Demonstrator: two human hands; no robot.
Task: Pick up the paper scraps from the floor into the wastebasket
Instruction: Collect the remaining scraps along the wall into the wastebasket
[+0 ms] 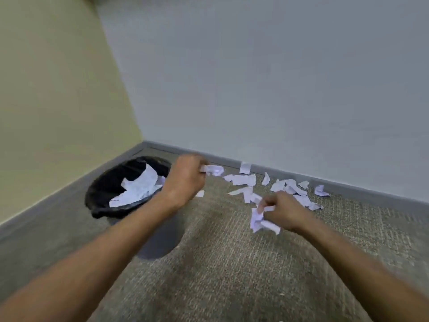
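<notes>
We are gripping white torn paper scraps in both hands beside the round wastebasket with the black liner (102, 189). Our left hand (185, 180) is pinching a crumpled scrap (214, 169) just right of its rim; our right hand (282, 211) is clenching a loose bunch (261, 220) farther right. Many scraps (246, 180) are lying beyond, toward the grey baseboard (348, 185). Some paper is already sitting inside. That loose bunch is probably at risk of shedding pieces before reaching the basket.
</notes>
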